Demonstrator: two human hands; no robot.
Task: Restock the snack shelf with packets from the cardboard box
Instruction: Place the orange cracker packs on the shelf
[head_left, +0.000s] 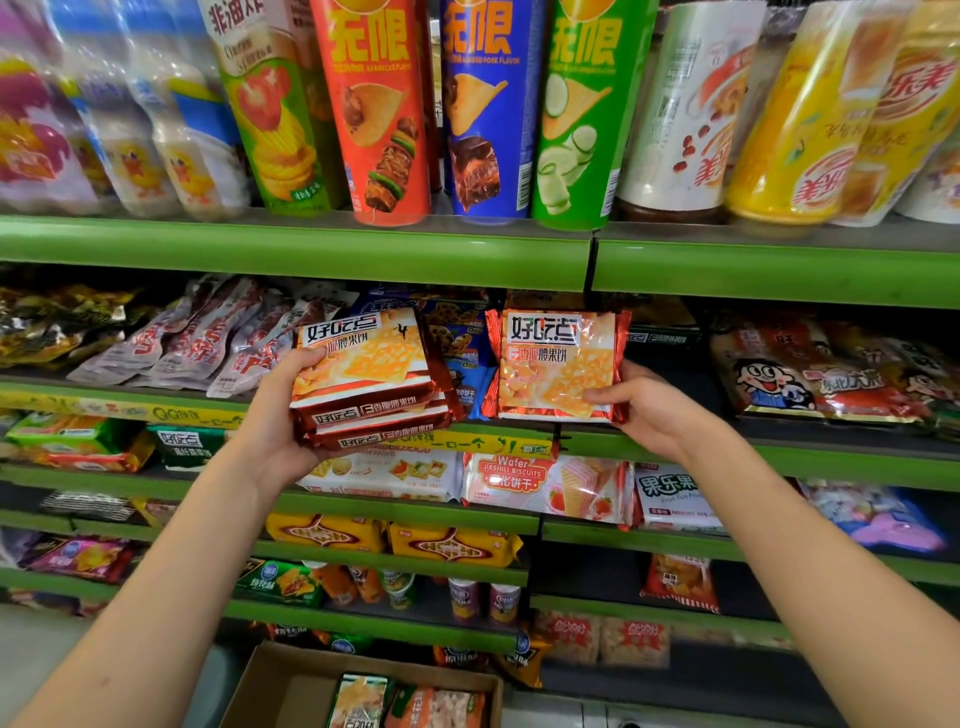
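I see the cardboard box at the bottom edge of my view, open on top, with a few packets in it: an orange-and-green one standing on end and an orange one beside it, both partly cut off by the frame. My left hand is curled under a stack of red-and-orange biscuit packets, thumb on the top face and fingers beneath; I count two or three in the stack, lying flat, long axis running left to right, printed side up and tilted toward me. My right hand pinches the lower right corner of a single matching packet, which stands nearly upright with its face toward me, its bottom edge at the front lip of the green shelf. Both loads sit in front of the second shelf down, just beside each other. Blue cookie packets lie on that shelf behind them. Tall crisp tubes stand on the shelf above.
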